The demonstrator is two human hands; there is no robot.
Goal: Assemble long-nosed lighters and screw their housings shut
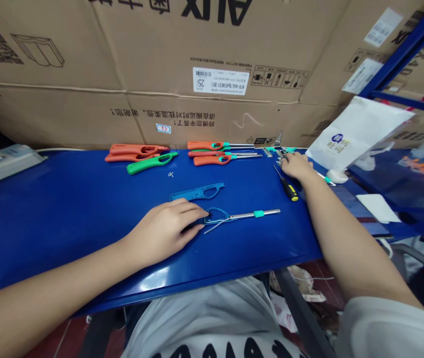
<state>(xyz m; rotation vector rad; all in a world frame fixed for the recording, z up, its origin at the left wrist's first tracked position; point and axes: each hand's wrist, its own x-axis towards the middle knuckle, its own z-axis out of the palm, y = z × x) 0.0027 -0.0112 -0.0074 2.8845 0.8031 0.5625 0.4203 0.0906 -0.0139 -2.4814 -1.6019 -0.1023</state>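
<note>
My left hand (pixel 167 229) lies on the blue table (pixel 66 209), fingers pressed on the handle end of an open blue lighter half (pixel 215 217) with a metal tube and teal collar (pixel 259 214). A second blue shell half (pixel 197 192) lies just behind it. My right hand (pixel 296 165) reaches to the far right, fingers curled over a pile of small teal and metal parts (pixel 281 151); what it grips is hidden. A black-and-yellow screwdriver (pixel 288 188) lies beside that wrist.
Orange and green lighter shells (pixel 140 155) and assembled orange lighters (pixel 219 152) lie along the back edge. Big cardboard boxes (pixel 197 74) wall the rear. A white bag (pixel 353 132) stands at right, and a pale tray (pixel 3 161) at left.
</note>
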